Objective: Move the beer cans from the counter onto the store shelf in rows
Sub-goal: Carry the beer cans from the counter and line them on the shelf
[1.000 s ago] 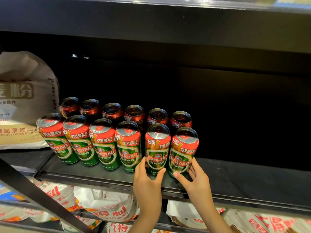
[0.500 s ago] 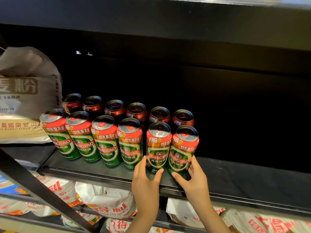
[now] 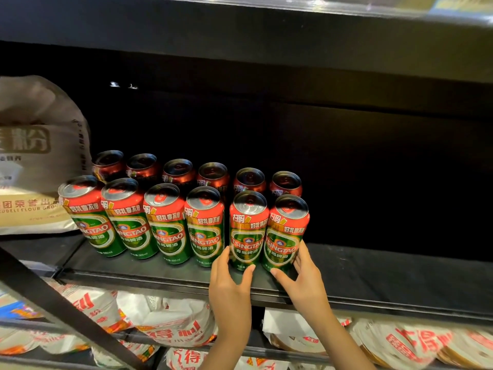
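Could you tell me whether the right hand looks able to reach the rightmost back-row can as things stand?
Probably yes: the shelf right of the right hand lies bare, so it could pass round the front can to the rightmost back-row can.

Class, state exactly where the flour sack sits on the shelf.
In the head view the flour sack stands at the far left of the shelf, just left of the beer cans.

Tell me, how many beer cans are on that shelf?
12. Six stand in the front row, the two rightmost touched by the left hand and right hand. Six more stand in the back row. Others could be hidden in the dark behind.
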A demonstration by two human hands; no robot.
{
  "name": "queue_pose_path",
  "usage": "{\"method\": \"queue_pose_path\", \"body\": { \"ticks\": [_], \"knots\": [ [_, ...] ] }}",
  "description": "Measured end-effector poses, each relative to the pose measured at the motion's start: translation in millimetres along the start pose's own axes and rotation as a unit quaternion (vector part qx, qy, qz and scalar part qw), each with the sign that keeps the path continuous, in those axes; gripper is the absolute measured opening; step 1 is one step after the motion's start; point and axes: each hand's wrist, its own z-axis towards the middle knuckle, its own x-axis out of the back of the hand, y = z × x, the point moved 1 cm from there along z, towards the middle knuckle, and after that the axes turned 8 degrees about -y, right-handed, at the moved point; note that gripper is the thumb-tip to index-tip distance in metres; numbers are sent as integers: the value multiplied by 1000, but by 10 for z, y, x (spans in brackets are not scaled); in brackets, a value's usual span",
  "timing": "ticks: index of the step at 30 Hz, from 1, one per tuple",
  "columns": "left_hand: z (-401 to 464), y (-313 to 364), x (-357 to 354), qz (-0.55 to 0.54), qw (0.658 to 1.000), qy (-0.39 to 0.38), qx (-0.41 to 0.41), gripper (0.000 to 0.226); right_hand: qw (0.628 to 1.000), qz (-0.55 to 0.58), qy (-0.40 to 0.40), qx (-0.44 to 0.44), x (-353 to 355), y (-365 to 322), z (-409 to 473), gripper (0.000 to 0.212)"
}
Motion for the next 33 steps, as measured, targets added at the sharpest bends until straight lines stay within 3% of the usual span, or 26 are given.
{"method": "queue_pose_path", "body": {
  "ticks": [8,12,16,19,22,26,33],
  "knots": [
    [-11,27,129,4,996,-84,24,58,999,-31,-11,-28,-47,-158,-59,91],
    [14,71,315,15,985,-170,38,63,995,-31,59,-68,-98,-272,-272,93],
    [18,0,557,3,969,-242,55,53,988,-28,113,-99,-152,-315,-811,64],
    [-118,4,707,46,946,-320,21,41,984,-28,124,-121,-208,-296,-1379,41],
    [-442,136,754,96,900,-424,-37,35,972,-57,156,-167,-208,-245,-2043,36],
    [-1131,370,647,114,794,-585,-119,28,934,-87,235,-256,-151,-194,-3130,37],
    [-3104,793,575,98,603,-758,-230,32,793,-42,454,-404,-505,-325,-5567,36]
  ]
}}
